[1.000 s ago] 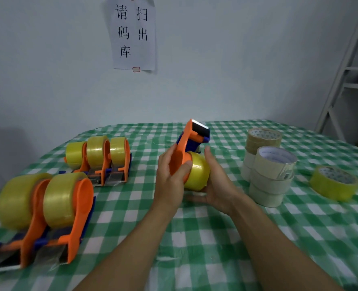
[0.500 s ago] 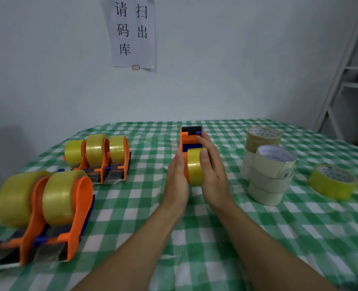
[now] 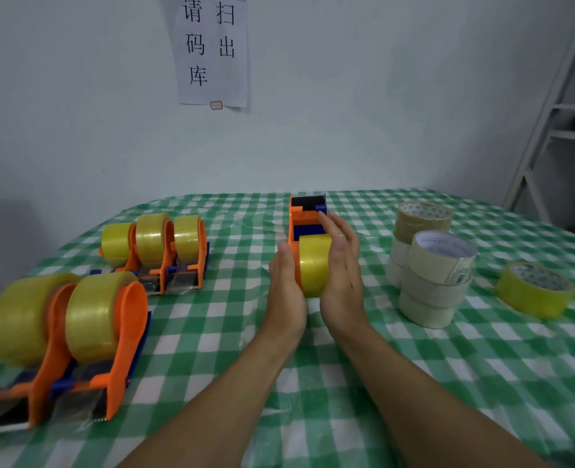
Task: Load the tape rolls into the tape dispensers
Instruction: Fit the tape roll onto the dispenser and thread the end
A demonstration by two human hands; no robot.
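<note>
An orange and blue tape dispenser (image 3: 304, 214) stands at the table's middle, its black roller end pointing away from me. A yellow tape roll (image 3: 314, 263) sits on it. My left hand (image 3: 284, 288) presses flat against the dispenser's orange left side. My right hand (image 3: 342, 265) lies flat against the roll's right face, fingers reaching up to the blue part. Loose rolls stand to the right: a stack of white rolls (image 3: 438, 282), a brown roll (image 3: 423, 217) behind it, and a single yellow roll (image 3: 536, 290) lying flat.
Loaded orange dispensers stand on the green checked tablecloth (image 3: 313, 383): three at back left (image 3: 158, 251), two at near left (image 3: 66, 332) by the table edge. A paper sign (image 3: 212, 49) hangs on the wall. A white metal frame (image 3: 556, 106) stands at far right.
The dispenser with its roll was tilted and held up a second ago; it now stands lower and squared away from me. Both hands have flattened against its two sides.
</note>
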